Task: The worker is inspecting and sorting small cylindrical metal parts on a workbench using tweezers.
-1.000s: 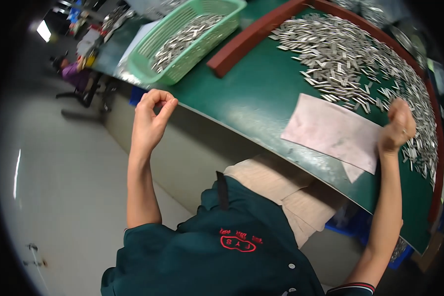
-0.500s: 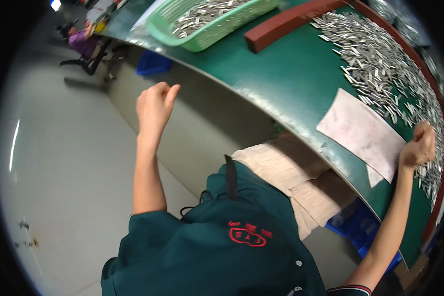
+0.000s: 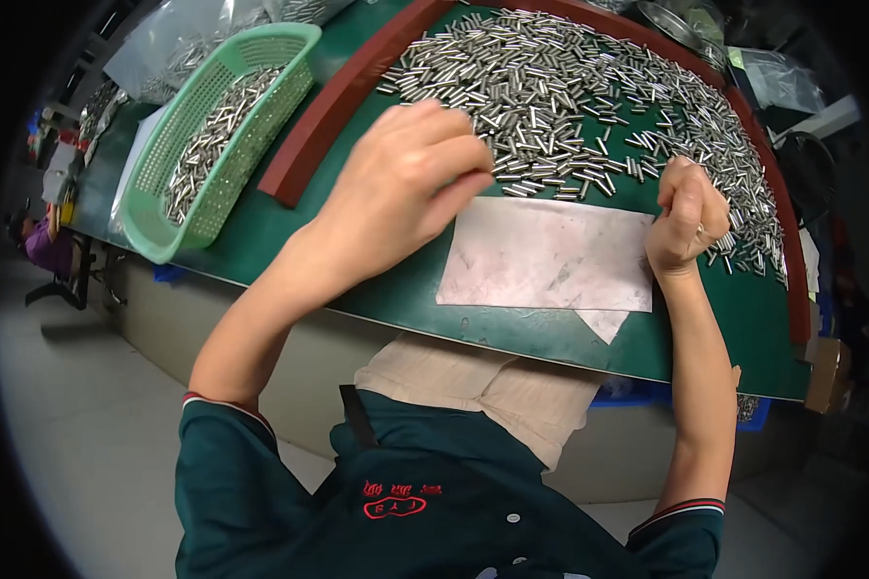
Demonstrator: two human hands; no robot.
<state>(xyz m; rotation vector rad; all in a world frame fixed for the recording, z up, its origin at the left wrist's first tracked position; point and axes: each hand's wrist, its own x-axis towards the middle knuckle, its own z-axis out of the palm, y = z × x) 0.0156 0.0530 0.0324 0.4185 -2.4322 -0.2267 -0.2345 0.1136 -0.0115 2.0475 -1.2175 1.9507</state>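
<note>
A heap of small shiny metal pins (image 3: 521,87) is spread over the green tabletop. My left hand (image 3: 406,179) hovers at the heap's near left side with curled fingers and thumb close together; whatever they may hold is hidden. At the heap's near right side, my right hand (image 3: 687,217) is closed, with its contents out of sight. A stained, pale pink cloth or sheet (image 3: 550,256) lies flat between my hands, one corner poking out toward me. The right hand is beside its right edge.
Dark red bars (image 3: 304,150) border the pins at the left, back and right. Left of them stands a light green perforated basket (image 3: 154,183) partly filled with pins. Clear plastic bags (image 3: 188,48) lie behind it. A person in purple (image 3: 50,246) sits at far left.
My view has swung right toward the table. The left hand has come from beside the table to above its near left part, by the pins. The right hand stays closed near the cloth's right edge.
</note>
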